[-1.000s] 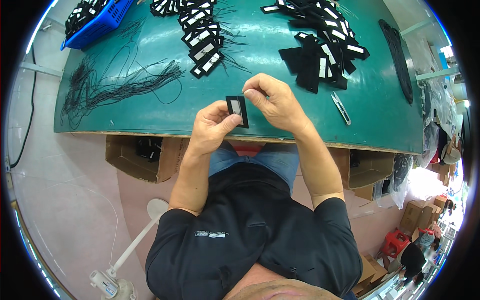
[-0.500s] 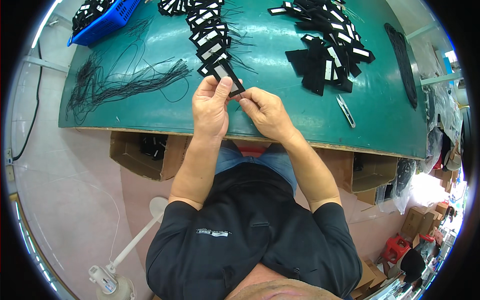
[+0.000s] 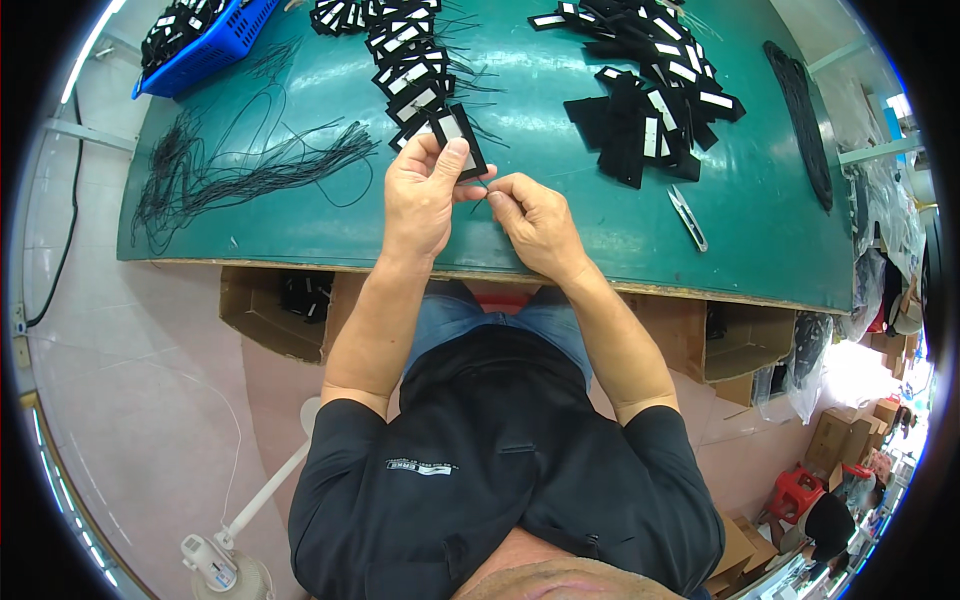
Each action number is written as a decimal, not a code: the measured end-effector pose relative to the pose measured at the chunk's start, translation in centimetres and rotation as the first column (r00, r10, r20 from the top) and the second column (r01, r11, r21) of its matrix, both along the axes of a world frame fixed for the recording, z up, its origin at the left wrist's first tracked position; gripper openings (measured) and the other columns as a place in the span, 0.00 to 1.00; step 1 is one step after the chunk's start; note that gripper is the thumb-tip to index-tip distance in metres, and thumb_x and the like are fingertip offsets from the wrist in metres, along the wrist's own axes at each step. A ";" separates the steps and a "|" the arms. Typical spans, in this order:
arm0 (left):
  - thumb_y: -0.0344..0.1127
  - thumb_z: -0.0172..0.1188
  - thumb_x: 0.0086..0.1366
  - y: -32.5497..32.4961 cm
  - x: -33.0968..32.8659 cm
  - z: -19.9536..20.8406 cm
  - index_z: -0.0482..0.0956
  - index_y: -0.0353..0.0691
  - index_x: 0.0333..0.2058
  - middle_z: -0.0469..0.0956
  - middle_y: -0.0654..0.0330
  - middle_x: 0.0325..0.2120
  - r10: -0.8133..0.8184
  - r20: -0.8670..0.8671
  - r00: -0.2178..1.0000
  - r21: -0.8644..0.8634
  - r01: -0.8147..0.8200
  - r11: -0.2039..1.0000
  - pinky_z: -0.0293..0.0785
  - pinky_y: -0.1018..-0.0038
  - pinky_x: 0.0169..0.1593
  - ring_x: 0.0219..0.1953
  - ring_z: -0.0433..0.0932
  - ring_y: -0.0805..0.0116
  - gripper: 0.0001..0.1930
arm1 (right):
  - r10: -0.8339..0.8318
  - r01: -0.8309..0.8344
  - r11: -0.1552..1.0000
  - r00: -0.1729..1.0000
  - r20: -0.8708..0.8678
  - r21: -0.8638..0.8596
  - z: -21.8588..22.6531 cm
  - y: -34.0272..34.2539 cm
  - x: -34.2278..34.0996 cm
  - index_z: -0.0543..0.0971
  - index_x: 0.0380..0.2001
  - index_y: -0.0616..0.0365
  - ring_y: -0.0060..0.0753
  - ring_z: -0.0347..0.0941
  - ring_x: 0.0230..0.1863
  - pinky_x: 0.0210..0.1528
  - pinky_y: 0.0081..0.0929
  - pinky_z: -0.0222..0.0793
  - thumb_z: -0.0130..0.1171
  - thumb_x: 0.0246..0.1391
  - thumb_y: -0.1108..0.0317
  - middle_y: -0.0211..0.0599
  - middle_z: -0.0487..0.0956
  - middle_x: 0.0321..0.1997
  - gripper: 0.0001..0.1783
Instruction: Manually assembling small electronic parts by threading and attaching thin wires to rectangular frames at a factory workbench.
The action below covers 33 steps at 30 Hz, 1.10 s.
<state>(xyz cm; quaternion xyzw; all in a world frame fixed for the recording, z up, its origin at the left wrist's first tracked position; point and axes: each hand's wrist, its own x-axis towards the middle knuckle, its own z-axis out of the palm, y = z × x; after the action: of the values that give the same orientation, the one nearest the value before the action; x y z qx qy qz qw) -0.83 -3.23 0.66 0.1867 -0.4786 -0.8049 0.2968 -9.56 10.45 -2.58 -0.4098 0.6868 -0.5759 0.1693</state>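
Observation:
Between the thumb and fingers of my left hand (image 3: 425, 195) is a flat black tag (image 3: 473, 158) with a pale panel, held over the near part of the green table. My right hand (image 3: 540, 225) pinches a thin dark cord (image 3: 482, 194) at the tag's lower end, close to the left fingertips. Just beyond the left hand, an overlapping row of finished-looking black tags (image 3: 415, 100) with white panels runs away from me, thin cords sticking out to its right. Loose dark cords (image 3: 270, 170) lie in a bundle to the left.
On the right lie a pile of black tags (image 3: 650, 135) and a pair of thread snips (image 3: 688, 218). A coiled dark cord bundle (image 3: 800, 125) rests near the table's right edge. A blue basket (image 3: 215, 55) of tags stands far left. Cardboard boxes (image 3: 270, 318) sit below the table edge.
The tag has turned more upright in my left hand. Both hands stay close together, and more of the thin cord now shows between them.

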 end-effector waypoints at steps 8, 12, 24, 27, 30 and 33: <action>0.34 0.60 0.73 0.1 -1.3 0.2 0.76 0.32 0.43 0.83 0.55 0.33 -0.052 0.008 0.999 -0.020 0.052 0.998 0.85 0.77 0.29 0.32 0.87 0.64 0.10 | -0.092 0.085 0.995 0.982 -0.165 -0.046 -0.1 0.1 -0.3 0.80 0.40 0.63 0.27 0.72 0.25 0.30 0.27 0.69 0.58 0.64 0.74 0.37 0.77 0.26 0.05; 0.34 0.60 0.73 0.0 -1.9 0.5 0.75 0.31 0.43 0.82 0.55 0.33 -0.085 0.033 0.996 -0.063 0.087 0.994 0.85 0.77 0.29 0.32 0.87 0.64 0.10 | -0.142 0.129 0.989 0.971 -0.191 -0.078 -0.1 0.3 -0.5 0.80 0.39 0.63 0.30 0.73 0.26 0.31 0.29 0.70 0.58 0.64 0.74 0.40 0.79 0.28 0.05; 0.35 0.60 0.74 0.0 -4.2 2.5 0.75 0.31 0.43 0.83 0.54 0.34 -0.187 0.158 0.970 -0.131 0.208 0.969 0.84 0.79 0.30 0.33 0.87 0.64 0.11 | -0.214 0.212 0.977 0.975 -0.061 -0.035 0.7 1.4 -1.6 0.80 0.37 0.60 0.49 0.78 0.32 0.35 0.39 0.73 0.61 0.60 0.72 0.45 0.80 0.31 0.04; 0.35 0.60 0.74 0.3 -4.7 2.9 0.75 0.31 0.43 0.83 0.54 0.35 -0.198 0.170 0.965 -0.146 0.223 0.964 0.83 0.79 0.30 0.34 0.87 0.64 0.11 | -0.263 0.248 0.965 0.909 -0.325 -0.086 1.0 2.4 -2.3 0.81 0.40 0.62 0.40 0.80 0.35 0.38 0.32 0.74 0.62 0.59 0.75 0.42 0.81 0.34 0.06; 0.35 0.60 0.74 0.4 -4.9 3.0 0.76 0.32 0.44 0.83 0.54 0.35 -0.204 0.185 0.961 -0.156 0.234 0.960 0.83 0.79 0.30 0.34 0.87 0.65 0.11 | -0.288 0.272 0.958 0.878 -0.382 -0.096 1.5 4.1 -2.8 0.81 0.39 0.61 0.45 0.80 0.39 0.41 0.35 0.75 0.64 0.57 0.74 0.43 0.82 0.36 0.07; 0.36 0.60 0.74 0.4 -5.1 3.3 0.76 0.33 0.44 0.84 0.55 0.35 -0.180 0.207 0.962 -0.169 0.217 0.961 0.82 0.79 0.29 0.34 0.87 0.65 0.11 | -0.351 0.343 0.934 0.817 -0.458 -0.103 2.2 6.6 -4.0 0.81 0.39 0.61 0.48 0.79 0.40 0.43 0.36 0.75 0.65 0.55 0.74 0.44 0.82 0.37 0.08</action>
<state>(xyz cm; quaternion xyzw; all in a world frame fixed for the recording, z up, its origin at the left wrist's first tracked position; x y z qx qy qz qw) -5.94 -2.86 3.93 0.1840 -0.5958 -0.7599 0.1839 -13.59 17.06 -0.37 -0.4060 0.7655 -0.4863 -0.1126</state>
